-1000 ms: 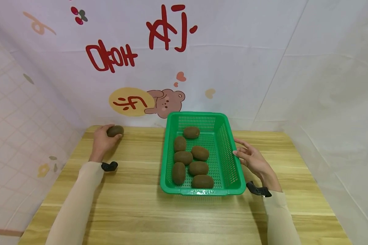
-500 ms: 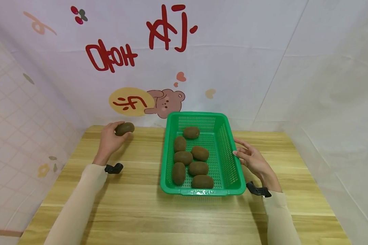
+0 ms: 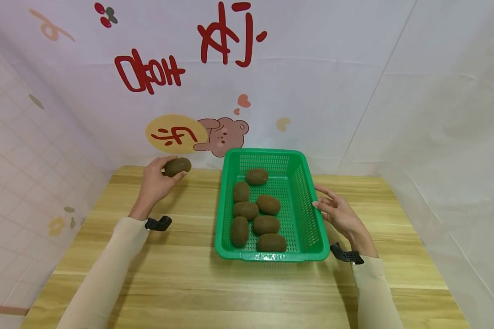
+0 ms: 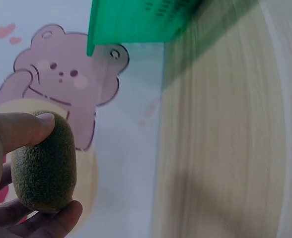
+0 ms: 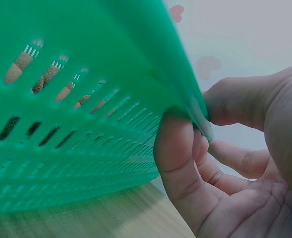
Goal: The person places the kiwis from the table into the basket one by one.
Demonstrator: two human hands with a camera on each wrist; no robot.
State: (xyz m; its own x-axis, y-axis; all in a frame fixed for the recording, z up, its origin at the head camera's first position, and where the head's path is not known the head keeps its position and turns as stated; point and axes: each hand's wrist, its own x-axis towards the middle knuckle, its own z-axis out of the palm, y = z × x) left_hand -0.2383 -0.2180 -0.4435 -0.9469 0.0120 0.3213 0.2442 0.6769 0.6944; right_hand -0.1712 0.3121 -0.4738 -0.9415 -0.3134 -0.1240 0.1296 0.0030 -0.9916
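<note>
A brown, fuzzy kiwi (image 3: 179,167) is gripped between the thumb and fingers of my left hand (image 3: 156,182), above the back left of the table. The left wrist view shows the same kiwi (image 4: 45,163) with the thumb lying across its upper end and fingertips under the lower end. My right hand (image 3: 340,214) pinches the right rim of a green plastic basket (image 3: 318,224). Up close in the right wrist view, thumb and fingers of that hand (image 5: 235,163) sit on both sides of the rim. Several kiwis (image 3: 266,225) lie inside the basket, mostly toward its left side.
The wooden table (image 3: 181,283) runs back to a white wall sheet (image 3: 313,82) printed with red characters and a pink bear (image 3: 226,137). White sheeting (image 3: 448,137) closes off the right side, and a tile-patterned sheet (image 3: 20,151) stands at the left.
My left hand has moved right and slightly up with the kiwi, toward the basket. The right hand keeps its hold on the rim, and the basket stays in place.
</note>
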